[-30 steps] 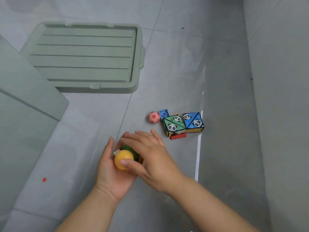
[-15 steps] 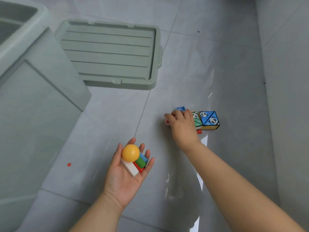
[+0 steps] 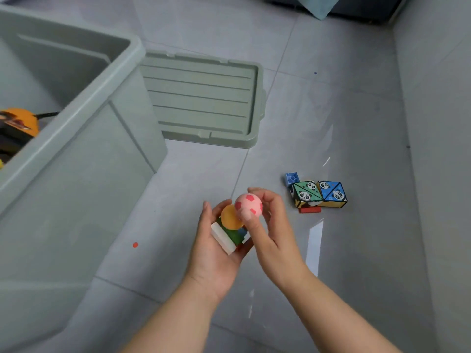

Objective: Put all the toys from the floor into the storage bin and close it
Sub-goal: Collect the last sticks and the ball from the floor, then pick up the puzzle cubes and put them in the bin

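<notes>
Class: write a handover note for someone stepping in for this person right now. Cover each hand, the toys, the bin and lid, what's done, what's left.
Left hand: palm up, holding an orange ball and a few blocks.
Right hand: pinching a pink ball just above them.
Floor: blue brick, two panda cubes, red stick.
Done: some toys are in the open bin; the lid lies on the floor beside it.
Left: drop both handfuls in, gather the rest, fit the lid.
</notes>
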